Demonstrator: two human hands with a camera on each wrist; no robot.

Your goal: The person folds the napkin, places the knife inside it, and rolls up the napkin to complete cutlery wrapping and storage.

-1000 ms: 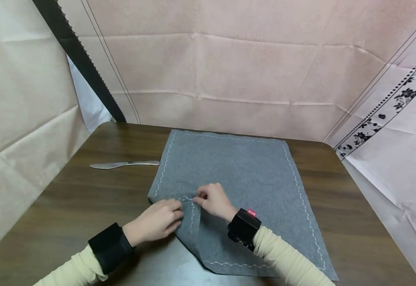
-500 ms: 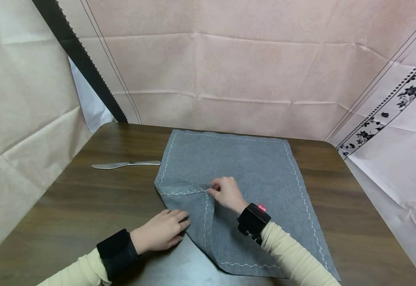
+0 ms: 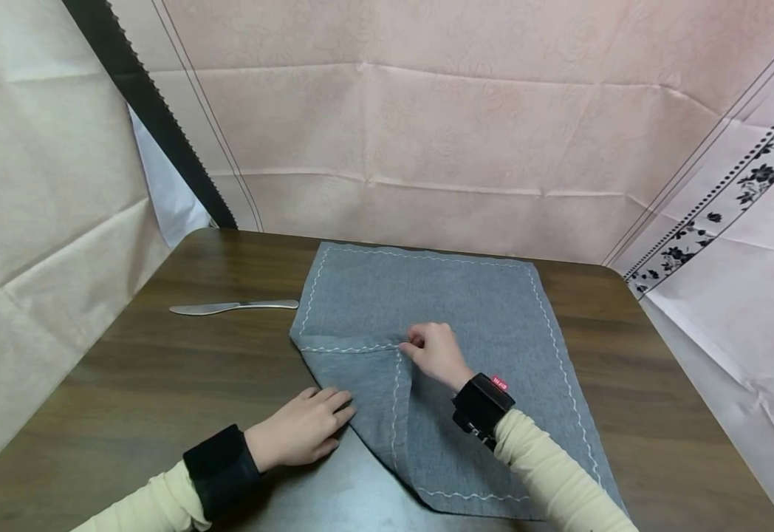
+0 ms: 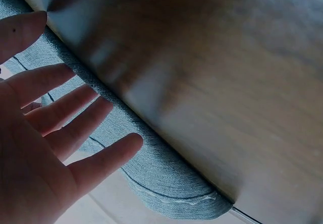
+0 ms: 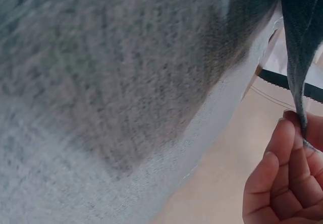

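A grey-blue cloth napkin [image 3: 467, 295] with white wavy stitching along its borders is spread on the table. Its near-left corner is folded over toward the middle. My right hand [image 3: 439, 355] pinches the tip of that corner between thumb and fingers; the right wrist view shows the hand [image 5: 287, 176] with the cloth's edge between the fingertips. At the diagonal fold, my left hand [image 3: 303, 428] lies palm down with its fingertips right at the folded edge. In the left wrist view the left hand's fingers [image 4: 93, 166] are extended and spread beside the rolled fold [image 4: 166, 168].
A silver table knife [image 3: 234, 307] lies left of the napkin, its handle end close to the cloth's left edge. The brown wooden table [image 3: 161, 384] has rounded far corners. Pale sheeting [image 3: 453, 133] hangs behind it and at both sides.
My right hand has drawn the corner farther right and away from me, enlarging the fold. My left hand has slid off the cloth's stitched edge, down to the diagonal fold.
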